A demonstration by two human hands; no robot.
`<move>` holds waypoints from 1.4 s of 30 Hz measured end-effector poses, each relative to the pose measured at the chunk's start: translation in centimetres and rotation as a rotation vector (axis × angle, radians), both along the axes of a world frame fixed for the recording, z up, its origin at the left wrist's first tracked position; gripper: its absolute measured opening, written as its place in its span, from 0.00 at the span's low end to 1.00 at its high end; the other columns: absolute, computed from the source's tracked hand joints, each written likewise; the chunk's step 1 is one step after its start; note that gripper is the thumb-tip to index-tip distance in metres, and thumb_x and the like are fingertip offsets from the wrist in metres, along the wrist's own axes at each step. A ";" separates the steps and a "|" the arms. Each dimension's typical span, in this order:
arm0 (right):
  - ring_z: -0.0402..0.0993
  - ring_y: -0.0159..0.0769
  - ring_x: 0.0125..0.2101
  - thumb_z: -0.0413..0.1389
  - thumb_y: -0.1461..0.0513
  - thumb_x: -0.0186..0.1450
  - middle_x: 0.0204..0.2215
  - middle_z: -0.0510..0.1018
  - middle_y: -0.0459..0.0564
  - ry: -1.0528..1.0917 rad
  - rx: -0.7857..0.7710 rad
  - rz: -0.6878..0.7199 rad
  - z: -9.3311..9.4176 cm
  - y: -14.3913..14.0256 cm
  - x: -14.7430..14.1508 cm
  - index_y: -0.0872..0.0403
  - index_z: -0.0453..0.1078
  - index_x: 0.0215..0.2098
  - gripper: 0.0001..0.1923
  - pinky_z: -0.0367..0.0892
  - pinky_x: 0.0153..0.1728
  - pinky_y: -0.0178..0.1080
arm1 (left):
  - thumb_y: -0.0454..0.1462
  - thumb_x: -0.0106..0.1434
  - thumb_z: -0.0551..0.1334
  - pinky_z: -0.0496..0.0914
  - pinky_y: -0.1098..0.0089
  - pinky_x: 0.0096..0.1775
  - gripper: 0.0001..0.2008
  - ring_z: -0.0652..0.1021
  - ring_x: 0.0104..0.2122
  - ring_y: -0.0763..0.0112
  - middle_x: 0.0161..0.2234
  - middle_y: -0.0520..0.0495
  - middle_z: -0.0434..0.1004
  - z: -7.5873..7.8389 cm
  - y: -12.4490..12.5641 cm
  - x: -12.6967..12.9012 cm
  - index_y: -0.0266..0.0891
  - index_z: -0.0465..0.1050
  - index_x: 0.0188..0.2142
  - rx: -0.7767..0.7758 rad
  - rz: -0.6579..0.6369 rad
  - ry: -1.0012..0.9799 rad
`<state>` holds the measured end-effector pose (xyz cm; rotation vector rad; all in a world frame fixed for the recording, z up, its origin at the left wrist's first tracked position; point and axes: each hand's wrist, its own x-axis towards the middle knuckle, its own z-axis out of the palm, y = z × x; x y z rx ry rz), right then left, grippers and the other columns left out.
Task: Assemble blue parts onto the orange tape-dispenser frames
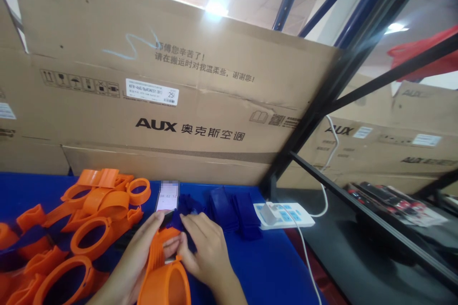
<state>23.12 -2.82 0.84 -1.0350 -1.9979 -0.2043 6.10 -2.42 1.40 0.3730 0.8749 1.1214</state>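
My left hand (pixel 143 245) grips an orange ringed fitting (pixel 159 283); my right hand (pixel 205 243) pinches a blue strip (pixel 174 220) at its end. Power strip (pixel 301 216) at desk's (pixel 259 262) far right corner.

Over the table (pixel 250 267): two hands (pixel 204 242), one orange holder (pixel 153 287), one blue piece (pixel 174 220). Toward left edge: orange pieces (pixel 107 203), overlapping uncountably. Far edge: one phone (pixel 167 203), at least two folded blue pieces (pixel 223 210). Far right corner: one power strip (pixel 301 216).

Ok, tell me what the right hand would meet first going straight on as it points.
The right hand would likely first meet the blue piece at its fingertips; the phone may come next, though depth is unclear.
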 end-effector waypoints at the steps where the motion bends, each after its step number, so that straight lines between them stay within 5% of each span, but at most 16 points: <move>1: 0.81 0.43 0.38 0.53 0.67 0.66 0.42 0.84 0.56 -0.011 0.003 -0.006 -0.1 0.0 0.0 0.55 0.74 0.53 0.18 0.78 0.45 0.47 | 0.42 0.61 0.73 0.81 0.56 0.42 0.28 0.86 0.42 0.50 0.45 0.39 0.85 0.1 0.0 0.0 0.42 0.69 0.58 0.011 -0.009 0.012; 7: 0.82 0.43 0.39 0.53 0.67 0.67 0.46 0.84 0.56 -0.067 0.016 -0.015 -0.2 0.1 0.1 0.55 0.71 0.59 0.23 0.79 0.44 0.46 | 0.37 0.64 0.71 0.77 0.70 0.49 0.13 0.80 0.55 0.59 0.54 0.43 0.83 0.2 -0.2 0.1 0.41 0.79 0.48 0.028 0.094 0.146; 14: 0.82 0.39 0.30 0.50 0.68 0.69 0.43 0.85 0.57 -0.081 -0.005 0.038 -1.0 0.2 -0.1 0.59 0.64 0.66 0.27 0.81 0.34 0.42 | 0.39 0.61 0.73 0.79 0.63 0.44 0.15 0.86 0.42 0.54 0.42 0.40 0.86 -0.1 -0.2 -0.4 0.37 0.80 0.46 0.007 -0.035 -0.001; 21: 0.83 0.43 0.48 0.50 0.68 0.71 0.48 0.84 0.59 -0.024 0.038 0.110 -1.1 0.1 -0.4 0.60 0.62 0.67 0.27 0.81 0.48 0.42 | 0.40 0.59 0.72 0.78 0.64 0.41 0.12 0.85 0.36 0.57 0.36 0.42 0.86 0.0 0.1 -0.8 0.35 0.80 0.41 0.012 -0.148 -0.052; 35: 0.85 0.42 0.44 0.50 0.68 0.70 0.47 0.84 0.57 0.026 0.022 0.104 -0.9 -0.1 -0.5 0.57 0.64 0.66 0.27 0.83 0.45 0.42 | 0.40 0.61 0.71 0.77 0.66 0.43 0.11 0.83 0.38 0.62 0.38 0.45 0.85 0.5 -0.8 -0.7 0.38 0.80 0.42 0.070 -0.140 -0.075; 42: 0.85 0.42 0.37 0.56 0.61 0.70 0.41 0.86 0.56 0.106 -0.074 0.089 -1.0 -0.3 0.0 0.56 0.63 0.67 0.27 0.82 0.37 0.41 | 0.45 0.63 0.69 0.65 0.76 0.21 0.13 0.68 0.16 0.77 0.17 0.55 0.70 0.0 -1.0 -0.3 0.39 0.74 0.31 0.251 -0.183 0.136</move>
